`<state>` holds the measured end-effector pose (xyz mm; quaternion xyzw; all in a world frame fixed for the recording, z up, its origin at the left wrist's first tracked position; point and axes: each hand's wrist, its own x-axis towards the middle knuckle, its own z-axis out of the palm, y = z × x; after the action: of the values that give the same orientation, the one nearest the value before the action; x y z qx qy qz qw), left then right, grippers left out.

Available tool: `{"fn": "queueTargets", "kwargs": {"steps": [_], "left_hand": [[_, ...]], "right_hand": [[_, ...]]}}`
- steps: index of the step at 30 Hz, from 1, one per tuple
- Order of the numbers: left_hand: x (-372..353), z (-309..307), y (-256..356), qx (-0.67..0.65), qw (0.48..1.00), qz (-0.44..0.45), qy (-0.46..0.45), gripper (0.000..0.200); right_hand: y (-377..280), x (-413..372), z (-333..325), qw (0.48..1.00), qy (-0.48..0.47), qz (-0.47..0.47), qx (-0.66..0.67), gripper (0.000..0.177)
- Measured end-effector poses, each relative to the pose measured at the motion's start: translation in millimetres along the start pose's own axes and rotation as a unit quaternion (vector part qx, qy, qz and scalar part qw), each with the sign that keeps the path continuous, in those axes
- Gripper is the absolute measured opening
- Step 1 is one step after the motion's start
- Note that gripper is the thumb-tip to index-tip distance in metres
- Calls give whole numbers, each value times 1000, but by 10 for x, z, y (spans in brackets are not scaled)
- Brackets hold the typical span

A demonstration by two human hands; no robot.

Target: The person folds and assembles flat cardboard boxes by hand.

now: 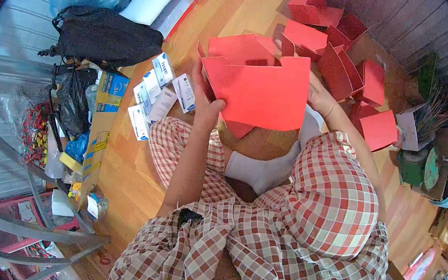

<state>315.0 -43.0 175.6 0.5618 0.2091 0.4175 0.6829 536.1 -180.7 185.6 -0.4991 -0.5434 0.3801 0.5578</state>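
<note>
I hold a red cardboard box blank [258, 91], partly folded, up in front of me with both hands. My left hand [205, 107] grips its left edge, thumb on the front face. My right hand [318, 98] grips its right edge from behind, mostly hidden by the card. I sit cross-legged on a wooden floor [131, 168] in checked clothes, with a grey sock [262, 170] showing below the box.
A pile of folded red boxes [350, 66] lies ahead and to the right. Several small white-and-blue cartons [157, 95] lie on the floor at the left. A black bag [105, 36], a cardboard box [103, 119] and a metal railing [16, 193] stand at the left.
</note>
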Motion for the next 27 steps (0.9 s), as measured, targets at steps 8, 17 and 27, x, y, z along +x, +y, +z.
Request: {"fn": "queueTargets", "kwargs": {"steps": [8,17,27], "left_hand": [[8,61,153,90,991,90,-46,122],[-23,-17,194,237,944,220,-70,113],[-115,79,457,297,906,282,-107,89]], "right_hand": [[-363,-80,37,989,7,56,137,108],[-424,-171,32,994,70,57,65,128],[-382,-98,-40,994,71,67,45,128]]}}
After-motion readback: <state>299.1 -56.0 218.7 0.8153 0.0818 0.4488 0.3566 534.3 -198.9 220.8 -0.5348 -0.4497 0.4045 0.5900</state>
